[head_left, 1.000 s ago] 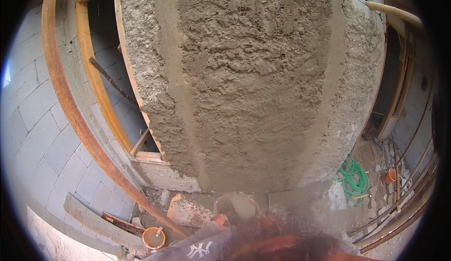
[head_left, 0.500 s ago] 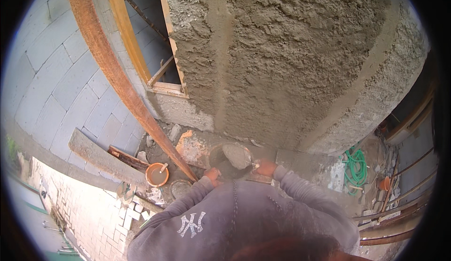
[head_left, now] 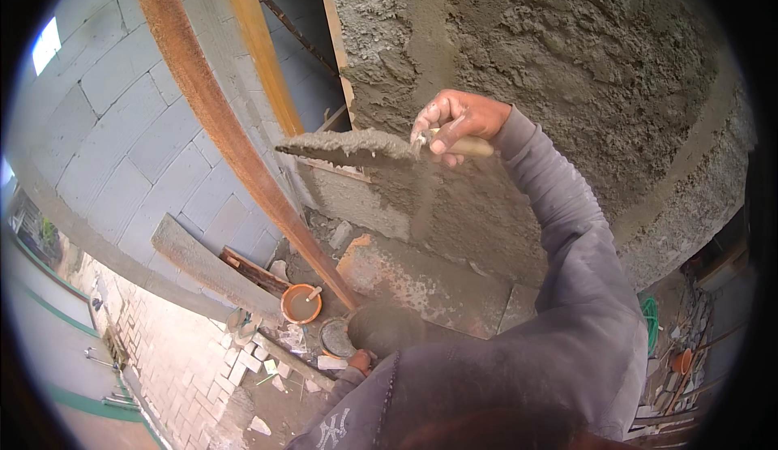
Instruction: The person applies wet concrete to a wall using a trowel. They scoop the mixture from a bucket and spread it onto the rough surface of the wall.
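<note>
My right hand (head_left: 460, 126), raised in front of the wall, grips the pale handle of a trowel (head_left: 352, 156). Its blade points left and carries a long heap of grey mortar (head_left: 348, 139). Rough wet plaster covers the wall (head_left: 559, 53) behind my arm. Low down, my left hand (head_left: 361, 360) is closed at the near left edge of a dark bucket (head_left: 384, 330), apparently gripping its rim. My chest hides part of the left forearm and the bucket's near side.
A rusty curved beam (head_left: 215, 101) slants down on the left, its foot beside the bucket. An orange bucket (head_left: 301, 304) and another round container (head_left: 336, 338) stand near it. A board (head_left: 203, 267) leans on the block wall. A green hose (head_left: 650, 320) lies far right.
My right hand has lifted the mortar-laden trowel from the bucket up to the wall's left part, swinging the blade leftward. The left hand stays low by the bucket while the view has shifted.
</note>
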Demonstrator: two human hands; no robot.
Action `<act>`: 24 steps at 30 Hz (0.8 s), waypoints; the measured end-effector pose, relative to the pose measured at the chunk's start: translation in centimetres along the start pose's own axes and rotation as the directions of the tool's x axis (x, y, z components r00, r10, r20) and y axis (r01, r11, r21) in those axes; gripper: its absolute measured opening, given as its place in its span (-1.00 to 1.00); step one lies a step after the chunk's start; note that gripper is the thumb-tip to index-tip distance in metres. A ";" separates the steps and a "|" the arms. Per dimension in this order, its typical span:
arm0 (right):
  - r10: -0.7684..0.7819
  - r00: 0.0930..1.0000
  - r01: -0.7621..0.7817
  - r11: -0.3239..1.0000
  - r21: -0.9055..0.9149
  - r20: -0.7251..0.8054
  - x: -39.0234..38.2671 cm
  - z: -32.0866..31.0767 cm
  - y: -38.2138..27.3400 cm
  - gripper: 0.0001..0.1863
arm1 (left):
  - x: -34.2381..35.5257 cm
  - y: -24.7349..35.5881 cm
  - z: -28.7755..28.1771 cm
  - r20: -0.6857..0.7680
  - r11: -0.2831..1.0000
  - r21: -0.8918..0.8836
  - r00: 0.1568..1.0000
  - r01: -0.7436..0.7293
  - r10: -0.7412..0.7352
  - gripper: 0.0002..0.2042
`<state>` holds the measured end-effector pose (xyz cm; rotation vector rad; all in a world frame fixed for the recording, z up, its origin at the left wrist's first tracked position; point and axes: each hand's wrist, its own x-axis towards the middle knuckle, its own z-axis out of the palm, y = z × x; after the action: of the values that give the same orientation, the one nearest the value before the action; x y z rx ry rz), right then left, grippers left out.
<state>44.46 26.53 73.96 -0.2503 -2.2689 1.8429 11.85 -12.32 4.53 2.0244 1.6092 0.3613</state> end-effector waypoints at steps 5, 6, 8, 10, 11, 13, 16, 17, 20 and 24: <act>0.062 0.950 -0.022 0.991 0.133 -0.306 4.2 -14.2 2.7 -0.69 | -1.0 1.4 1.6 0.113 0.976 0.029 0.969 0.217 -0.219 -0.64; 0.099 0.878 -0.074 0.995 0.072 -0.469 3.5 -17.7 2.5 -0.74 | -0.5 3.1 0.3 0.177 0.947 -0.039 0.935 0.320 -0.308 -0.66; 0.060 0.750 -0.141 0.988 -0.070 -0.659 0.8 -20.5 2.1 -0.78 | -0.6 6.7 -2.8 0.209 0.840 -0.198 0.859 0.505 -0.467 -0.71; -0.053 0.678 -0.187 0.952 -0.242 -0.733 -4.8 -18.1 -2.4 -0.72 | 0.6 6.6 -4.4 0.148 0.905 -0.226 0.931 0.360 -0.333 -0.71; -0.096 0.656 -0.225 0.922 -0.316 -0.748 -6.9 -15.4 -4.0 -0.67 | 0.8 6.8 -4.0 0.113 0.924 -0.248 0.956 0.290 -0.270 -0.70; -0.126 0.644 -0.288 0.874 -0.392 -0.755 -11.6 -10.8 -4.1 -0.70 | 3.0 8.7 -6.2 0.069 0.975 -0.128 0.983 0.180 -0.173 -0.64; 0.015 0.675 -0.344 0.890 -0.297 -0.738 -12.5 -3.2 3.4 -0.66 | 3.5 7.8 -4.6 0.059 0.850 -0.375 0.925 0.369 -0.375 -0.56; 0.107 0.660 -0.396 0.891 -0.223 -0.743 -13.7 -0.6 6.2 -0.65 | 5.1 7.8 -4.2 0.068 0.755 -0.551 0.921 0.355 -0.383 -0.61; 0.354 0.682 -0.610 0.758 -0.231 -0.640 -18.3 6.0 18.1 -0.61 | 10.4 16.8 -12.8 -0.021 0.959 -0.242 0.988 0.145 -0.155 -0.50; 0.485 0.643 -0.766 0.431 -0.478 -0.593 -21.4 15.2 28.5 -0.69 | 15.0 22.0 -13.9 0.131 0.098 -0.970 0.816 0.222 -0.562 -0.49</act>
<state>61.10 12.41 41.89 -1.6672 -2.6348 0.8066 26.66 1.96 26.48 0.4731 1.3618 1.1471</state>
